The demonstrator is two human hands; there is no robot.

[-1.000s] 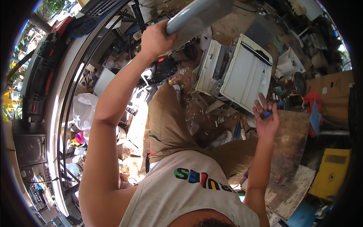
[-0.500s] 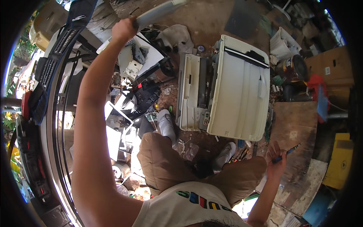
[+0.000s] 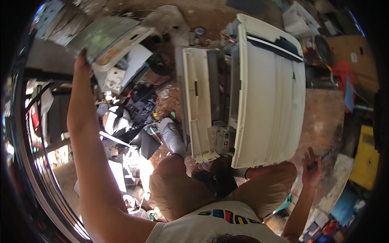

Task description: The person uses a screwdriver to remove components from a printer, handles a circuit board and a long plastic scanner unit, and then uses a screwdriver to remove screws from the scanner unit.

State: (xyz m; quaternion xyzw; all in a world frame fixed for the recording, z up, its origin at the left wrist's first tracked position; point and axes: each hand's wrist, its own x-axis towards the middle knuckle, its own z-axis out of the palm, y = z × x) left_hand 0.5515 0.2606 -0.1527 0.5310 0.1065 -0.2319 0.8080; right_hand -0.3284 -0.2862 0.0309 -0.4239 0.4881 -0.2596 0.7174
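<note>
Item: flat grey-green panel, a detached slab-like cover, tilted, far left of the scene. It was held aloft at arm's length over a heap of broken casings and dark scrap parts.

Left hand: raised far and to the left, fingers closed on the near-left edge of the panel. The grip took only that one edge; the bulk of the panel extended away from the hand, to the far right of it, unsupported.

Right hand: low at the near right, well apart from the panel, fingers loosely spread with a slim blue-handled tool pinched among them. How firmly the tool was held could not be told.

Adjacent: large cream-coloured office machine, opened, its lid swung out to the left, standing on the dirt floor just beyond the person's knees. A yellow container and cardboard box lay at the right margin.

Risk, by judgement: an edge-only, one-handed hold on a wide panel looked liable to twist or slip, dropping the panel onto the scrap heap or against the machine's open lid. The cause would be the panel's weight hanging far from the fingers. The loosely carried tool might also fall. Cluttered footing around the legs added a tripping hazard.
</note>
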